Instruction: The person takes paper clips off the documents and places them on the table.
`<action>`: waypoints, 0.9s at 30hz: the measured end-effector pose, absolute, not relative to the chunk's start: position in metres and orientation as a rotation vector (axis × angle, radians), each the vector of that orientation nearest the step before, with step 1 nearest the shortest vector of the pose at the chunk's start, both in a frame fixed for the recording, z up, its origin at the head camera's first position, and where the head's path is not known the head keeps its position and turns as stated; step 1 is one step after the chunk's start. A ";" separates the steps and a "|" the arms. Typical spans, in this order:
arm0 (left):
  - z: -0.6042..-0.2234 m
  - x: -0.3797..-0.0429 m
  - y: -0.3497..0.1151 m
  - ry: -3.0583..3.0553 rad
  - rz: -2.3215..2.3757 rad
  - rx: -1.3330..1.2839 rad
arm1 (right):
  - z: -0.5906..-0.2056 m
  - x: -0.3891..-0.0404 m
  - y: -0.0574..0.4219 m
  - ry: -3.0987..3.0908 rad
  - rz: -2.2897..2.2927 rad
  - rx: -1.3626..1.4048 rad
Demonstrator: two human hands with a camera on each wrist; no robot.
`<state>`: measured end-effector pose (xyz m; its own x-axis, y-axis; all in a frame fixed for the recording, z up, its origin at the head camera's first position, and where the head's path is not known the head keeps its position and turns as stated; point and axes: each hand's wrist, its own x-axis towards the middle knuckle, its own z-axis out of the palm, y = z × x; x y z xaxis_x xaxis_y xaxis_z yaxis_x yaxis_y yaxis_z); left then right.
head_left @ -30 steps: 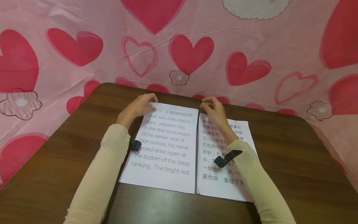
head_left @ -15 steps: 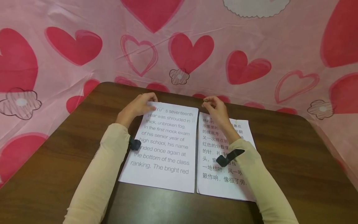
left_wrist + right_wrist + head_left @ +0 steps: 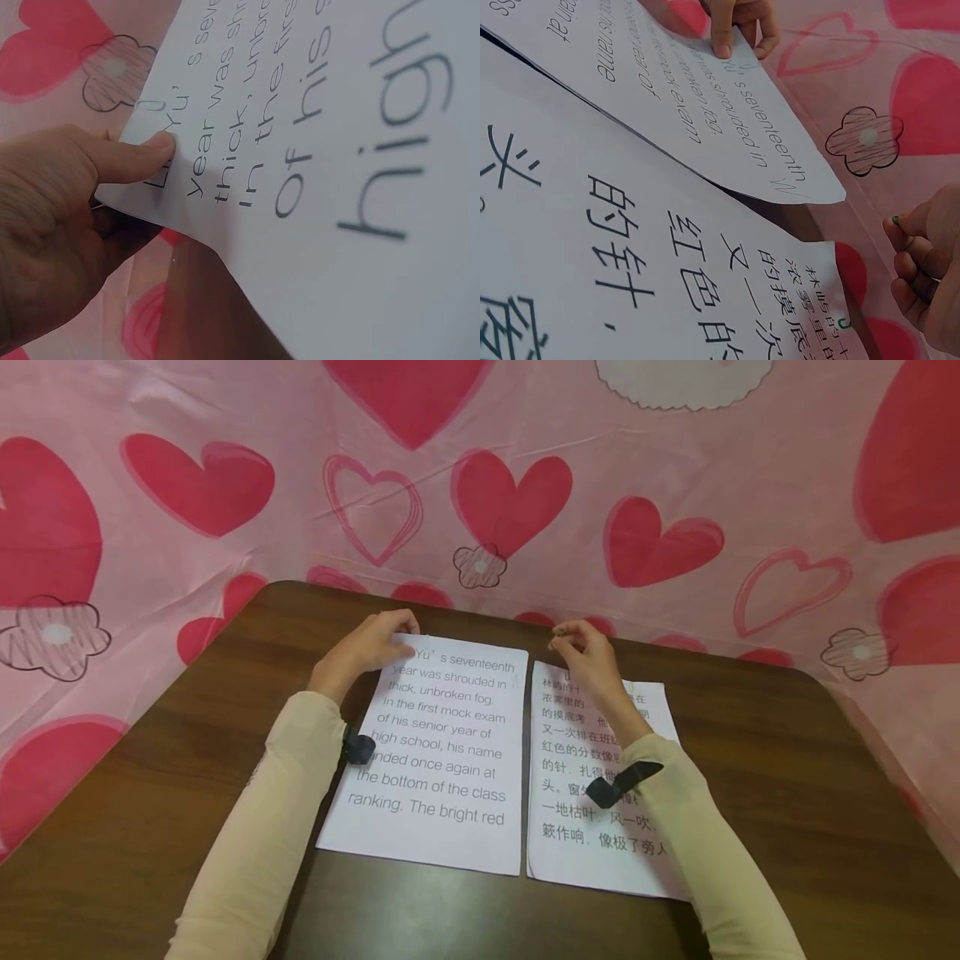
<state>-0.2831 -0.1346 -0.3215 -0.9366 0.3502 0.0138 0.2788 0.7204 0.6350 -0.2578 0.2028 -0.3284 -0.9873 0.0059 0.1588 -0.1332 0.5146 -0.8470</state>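
Note:
My left hand (image 3: 367,647) pinches the top left corner of a stack of white paper with English print (image 3: 442,760), thumb on top and fingers beneath. A pale paper clip (image 3: 152,106) sits on that stack's top edge near the thumb. My right hand (image 3: 588,656) is raised over the top of the paper with Chinese print (image 3: 577,860). Between its thumb and curled index finger shows a small green thing (image 3: 895,220), mostly hidden by the fingers. A green paper clip (image 3: 844,324) is on the top edge of the Chinese paper.
Both papers lie side by side on a dark brown table (image 3: 420,902), a narrow gap between them. Behind the table hangs a pink cloth (image 3: 300,410) with red hearts. Black straps with cameras (image 3: 360,747) sit on both wrists.
My right hand has drifted slightly to the right, fingers still pinched, uncovering more Chinese print. The left hand keeps its hold on the English paper's corner.

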 end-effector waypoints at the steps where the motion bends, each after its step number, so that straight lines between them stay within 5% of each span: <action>1: -0.322 -0.283 -0.135 2.814 1.013 0.517 | -0.329 -0.258 0.203 -2.609 1.483 0.105; 27: -0.325 -0.286 -0.135 2.831 1.023 0.556 | -0.330 -0.255 0.230 -2.645 1.355 0.082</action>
